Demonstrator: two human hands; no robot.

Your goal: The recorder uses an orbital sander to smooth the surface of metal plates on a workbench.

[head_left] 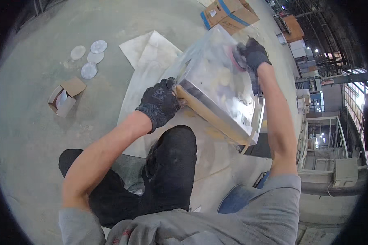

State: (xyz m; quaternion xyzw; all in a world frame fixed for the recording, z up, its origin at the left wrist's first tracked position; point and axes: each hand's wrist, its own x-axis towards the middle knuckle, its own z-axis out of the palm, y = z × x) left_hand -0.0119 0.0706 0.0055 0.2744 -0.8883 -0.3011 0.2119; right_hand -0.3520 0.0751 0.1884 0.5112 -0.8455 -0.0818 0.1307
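Observation:
A shiny sheet-metal box (216, 77) stands tilted in front of me, with cloudy smears over its upper face and a yellowish strip along its near edge. My left hand (162, 100), in a black dusty glove, is closed around the box's left corner. At the far right of the face, my right hand (255, 55), also black-gloved, grips a power sander (242, 57). The sander's round reddish pad lies against the metal, and my hand hides most of its body. A pale hose (258, 126) hangs down beside my right forearm past the box's right edge.
On the floor to the left lie several round sanding discs (89, 70) and a small opened carton (63, 100). Pale sheets (145, 61) spread under the box. A cardboard box with blue tape (229, 16) stands beyond it. Shelving and equipment (315, 90) line the right side.

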